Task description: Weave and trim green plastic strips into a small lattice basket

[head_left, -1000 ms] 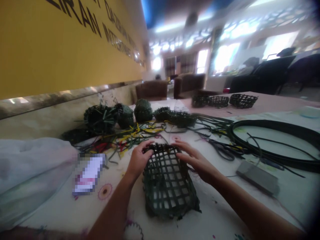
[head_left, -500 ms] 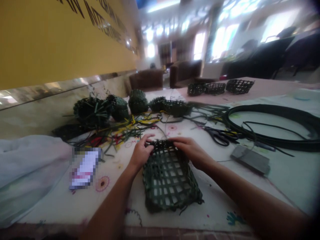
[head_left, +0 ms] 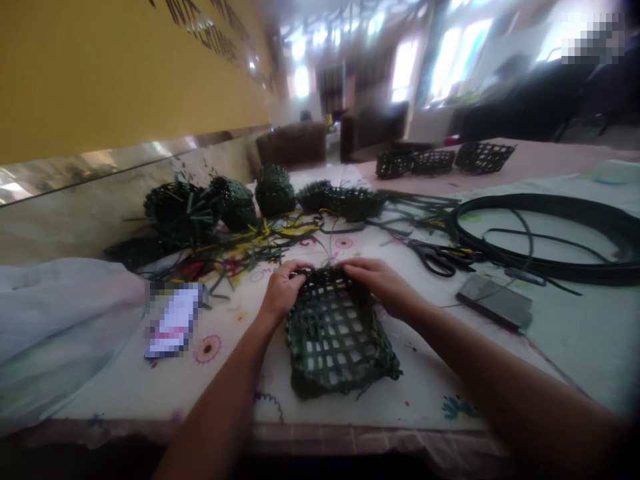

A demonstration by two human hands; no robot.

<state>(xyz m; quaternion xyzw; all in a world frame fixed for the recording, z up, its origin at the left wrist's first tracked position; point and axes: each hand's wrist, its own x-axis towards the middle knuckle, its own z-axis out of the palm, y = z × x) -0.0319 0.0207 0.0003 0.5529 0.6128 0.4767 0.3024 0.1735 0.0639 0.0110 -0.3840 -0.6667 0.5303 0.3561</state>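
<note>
A dark green woven basket (head_left: 340, 333) with an open lattice lies in front of me on the patterned tablecloth (head_left: 235, 393). Its far rim is pinched at the left corner by my left hand (head_left: 284, 288), thumb on the near side. My right hand (head_left: 375, 280) grips the same rim further right, its fingers laid along the top edge and its thumb hidden. A thin strand rises from the rim between both hands. Loose strip ends stick out at the basket's near right corner.
Black scissors (head_left: 435, 259), a grey block (head_left: 495, 301) and a coil of dark strip (head_left: 550, 267) lie right. Green baskets (head_left: 275, 190) and cut strips (head_left: 270, 233) stretch across the back. More baskets (head_left: 485, 158) stand far right. A plastic bag (head_left: 65, 333) is at left.
The view has tilted slightly, so the table sits higher in the picture. Both hands keep their hold on the far rim, with barely any shift.
</note>
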